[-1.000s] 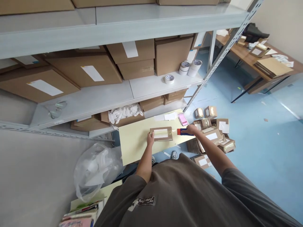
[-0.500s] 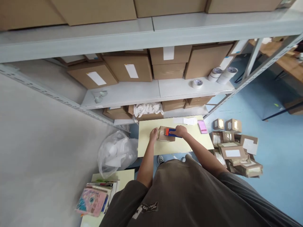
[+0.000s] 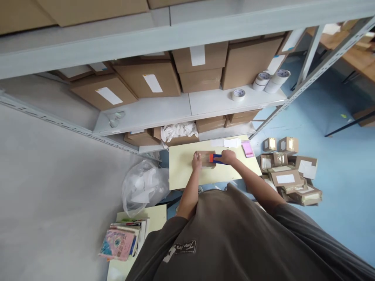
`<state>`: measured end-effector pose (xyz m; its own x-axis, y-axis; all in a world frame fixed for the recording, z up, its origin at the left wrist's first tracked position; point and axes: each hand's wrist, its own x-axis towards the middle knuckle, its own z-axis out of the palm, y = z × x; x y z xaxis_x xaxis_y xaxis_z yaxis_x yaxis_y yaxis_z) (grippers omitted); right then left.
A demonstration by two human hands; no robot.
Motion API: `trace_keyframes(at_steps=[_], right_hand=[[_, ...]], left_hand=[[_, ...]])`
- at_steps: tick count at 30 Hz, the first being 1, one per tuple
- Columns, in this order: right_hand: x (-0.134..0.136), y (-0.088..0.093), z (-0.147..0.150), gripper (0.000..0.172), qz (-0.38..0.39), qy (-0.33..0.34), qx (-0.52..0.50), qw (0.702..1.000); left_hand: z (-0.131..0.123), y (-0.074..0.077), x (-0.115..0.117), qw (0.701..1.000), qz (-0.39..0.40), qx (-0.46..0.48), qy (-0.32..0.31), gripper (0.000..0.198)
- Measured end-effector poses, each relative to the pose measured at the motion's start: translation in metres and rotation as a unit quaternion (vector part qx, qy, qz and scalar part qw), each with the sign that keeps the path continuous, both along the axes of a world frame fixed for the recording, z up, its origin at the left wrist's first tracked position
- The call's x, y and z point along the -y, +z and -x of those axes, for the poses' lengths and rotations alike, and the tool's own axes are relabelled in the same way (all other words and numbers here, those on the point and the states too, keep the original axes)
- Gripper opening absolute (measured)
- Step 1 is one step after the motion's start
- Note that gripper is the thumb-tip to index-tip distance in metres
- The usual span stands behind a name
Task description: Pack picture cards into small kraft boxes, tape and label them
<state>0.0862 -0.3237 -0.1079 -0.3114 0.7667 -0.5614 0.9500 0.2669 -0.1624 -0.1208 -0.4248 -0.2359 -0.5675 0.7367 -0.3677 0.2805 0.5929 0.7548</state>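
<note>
A small brown cardboard box (image 3: 204, 162) rests on the pale yellow table (image 3: 183, 171). My left hand (image 3: 196, 160) grips its left end, with fingers along the side and the thumb near the top. My right hand (image 3: 229, 157) is closed around a blue and orange tape dispenser (image 3: 217, 158). The dispenser's orange head lies at the right end of the box top. Whether tape runs from it cannot be made out.
White paper slips (image 3: 231, 143) and a pink item (image 3: 247, 148) lie at the table's back. Shelving (image 3: 158, 107) holds cartons and tape rolls (image 3: 238, 95). A clear plastic bag (image 3: 145, 183) stands left, books (image 3: 118, 242) lower left, and piled parcels (image 3: 285, 178) lie right.
The tape dispenser in my right hand has moved rightward across the box top to its right end. My left hand now reaches further over the box's left end. The view has shifted slightly.
</note>
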Motion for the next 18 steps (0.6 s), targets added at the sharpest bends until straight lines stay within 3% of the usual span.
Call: trace_keyframes(at_steps=[3, 6, 8, 14, 18], right_hand=[[-0.016, -0.01, -0.071, 0.078, -0.015, -0.044, 0.041, 0.998], [-0.025, -0.025, -0.102, 0.076, -0.017, -0.061, 0.059, 0.996], [-0.025, -0.039, -0.09, 0.071, -0.011, -0.061, 0.053, 0.997], [-0.001, -0.088, 0.0, 0.046, 0.032, -0.079, 0.027, 0.996], [0.015, -0.116, 0.003, 0.045, 0.034, -0.126, 0.02, 0.991]], left_hand=[[-0.005, -0.001, -0.004, 1.0, -0.008, -0.027, -0.003, 0.058], [-0.004, -0.001, -0.006, 0.999, -0.005, -0.043, -0.011, 0.063], [-0.003, 0.0, -0.004, 0.999, -0.001, -0.047, -0.013, 0.065], [0.0, 0.0, 0.004, 0.999, -0.002, -0.045, -0.006, 0.056], [0.002, -0.004, 0.004, 1.0, -0.005, -0.023, -0.002, 0.058]])
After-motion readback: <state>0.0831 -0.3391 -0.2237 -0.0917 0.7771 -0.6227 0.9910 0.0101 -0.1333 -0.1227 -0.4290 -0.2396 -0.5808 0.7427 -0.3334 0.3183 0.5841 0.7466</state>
